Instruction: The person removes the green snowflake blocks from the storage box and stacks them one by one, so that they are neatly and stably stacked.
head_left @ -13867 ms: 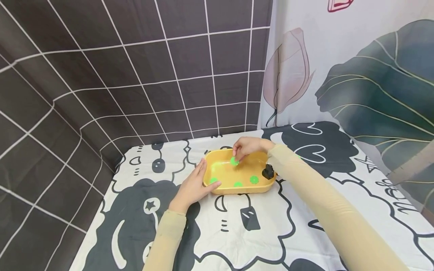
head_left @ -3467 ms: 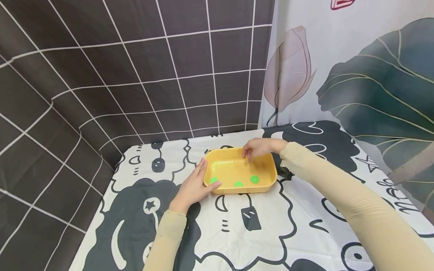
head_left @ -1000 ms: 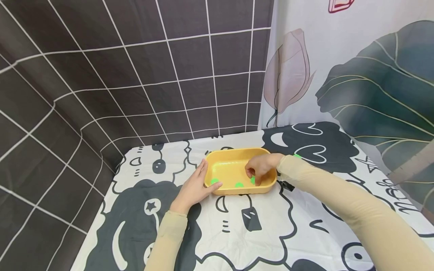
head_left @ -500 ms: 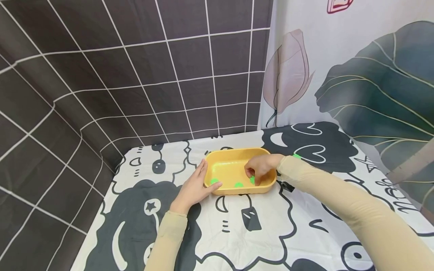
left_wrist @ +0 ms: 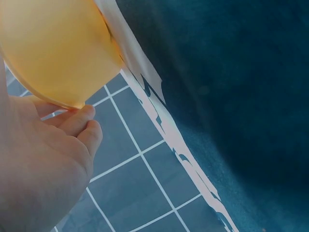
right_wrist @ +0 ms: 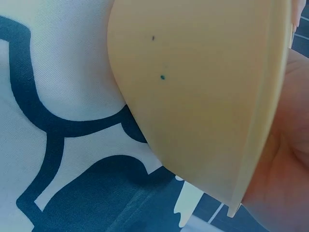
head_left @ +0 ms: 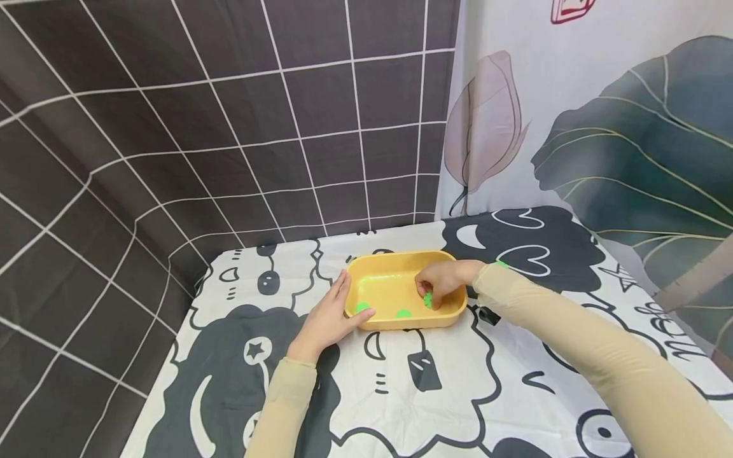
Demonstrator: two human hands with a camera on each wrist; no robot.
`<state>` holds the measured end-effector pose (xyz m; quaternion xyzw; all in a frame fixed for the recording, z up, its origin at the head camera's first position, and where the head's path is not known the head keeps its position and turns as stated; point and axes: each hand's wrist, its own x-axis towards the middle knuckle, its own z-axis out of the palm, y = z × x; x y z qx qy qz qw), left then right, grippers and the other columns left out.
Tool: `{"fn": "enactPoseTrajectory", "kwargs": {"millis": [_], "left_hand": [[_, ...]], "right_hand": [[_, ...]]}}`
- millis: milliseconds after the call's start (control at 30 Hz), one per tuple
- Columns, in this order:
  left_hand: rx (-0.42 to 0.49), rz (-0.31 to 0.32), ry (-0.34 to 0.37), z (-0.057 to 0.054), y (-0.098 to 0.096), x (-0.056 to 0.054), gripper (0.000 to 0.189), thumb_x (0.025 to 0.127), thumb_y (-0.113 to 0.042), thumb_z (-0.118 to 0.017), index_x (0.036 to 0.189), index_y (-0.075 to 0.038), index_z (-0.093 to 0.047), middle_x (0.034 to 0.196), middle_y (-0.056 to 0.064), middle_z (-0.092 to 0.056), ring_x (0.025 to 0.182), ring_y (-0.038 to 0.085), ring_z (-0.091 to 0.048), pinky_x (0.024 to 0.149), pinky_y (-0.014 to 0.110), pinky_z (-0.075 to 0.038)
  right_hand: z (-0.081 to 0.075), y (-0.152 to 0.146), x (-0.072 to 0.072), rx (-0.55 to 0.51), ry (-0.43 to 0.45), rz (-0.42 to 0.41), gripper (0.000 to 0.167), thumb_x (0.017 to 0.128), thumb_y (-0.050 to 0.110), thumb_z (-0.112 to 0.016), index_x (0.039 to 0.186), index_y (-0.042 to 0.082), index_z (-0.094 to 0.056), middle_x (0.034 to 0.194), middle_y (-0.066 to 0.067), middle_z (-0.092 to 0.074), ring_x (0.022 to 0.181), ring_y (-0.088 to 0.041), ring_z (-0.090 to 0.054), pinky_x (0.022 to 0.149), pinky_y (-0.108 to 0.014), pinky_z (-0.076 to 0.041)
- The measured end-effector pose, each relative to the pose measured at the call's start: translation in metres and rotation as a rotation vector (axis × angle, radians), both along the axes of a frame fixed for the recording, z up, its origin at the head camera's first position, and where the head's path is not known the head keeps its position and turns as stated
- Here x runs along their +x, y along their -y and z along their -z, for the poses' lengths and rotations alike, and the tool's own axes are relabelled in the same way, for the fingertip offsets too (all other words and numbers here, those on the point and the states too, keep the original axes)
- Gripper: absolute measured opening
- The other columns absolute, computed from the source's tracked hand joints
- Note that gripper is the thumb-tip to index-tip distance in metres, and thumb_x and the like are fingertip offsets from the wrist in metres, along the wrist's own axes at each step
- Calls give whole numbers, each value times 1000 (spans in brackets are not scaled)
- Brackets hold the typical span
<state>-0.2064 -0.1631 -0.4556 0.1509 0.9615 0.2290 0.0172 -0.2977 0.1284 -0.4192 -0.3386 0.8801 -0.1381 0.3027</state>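
A shallow yellow plastic tray with rounded corners sits on the patterned cloth. My left hand grips its left end, thumb over the front rim and fingers along the outer wall; the left wrist view shows those fingers at the rim. Inside the tray's right half, my right hand pinches a small green scalloped disc, tilted on edge. Two more green discs lie along the tray's front side: one near the middle, the other by my left thumb. The right wrist view shows the tray's outer wall, hiding the fingertips.
A further green piece shows on the cloth beyond my right sleeve, partly covered by it. The black-and-white cloth spreads around the tray. Dark gridded fabric stands behind and at left, and a floral curtain at right.
My right hand has come from the tray's back side to its front right and taken hold of the disc that lay flat there, tipping it up. The left hand has stayed put.
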Motion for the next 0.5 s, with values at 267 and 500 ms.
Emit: {"fn": "enactPoseTrajectory", "kwargs": {"millis": [267,500], "left_hand": [[11,1,0,0,-1,0,107,88,-77,-53,161,-7,-17,169,6,-11,152,27,-22,118,46,-29],[6,-7,6,0,-1,0,107,88,-78,-51,161,-10,-15,169,6,-11,152,26,-22,118,46,-29]], "right_hand": [[-3,-1,-1,-24,-15,6,20,81,4,-80,90,11,-64,83,2,-55,79,-13,-50,71,-24,-42],[-3,-5,-5,-107,-61,36,18,80,3,-80,90,10,-67,83,1,-59,79,-15,-53,72,-26,-45]]}}
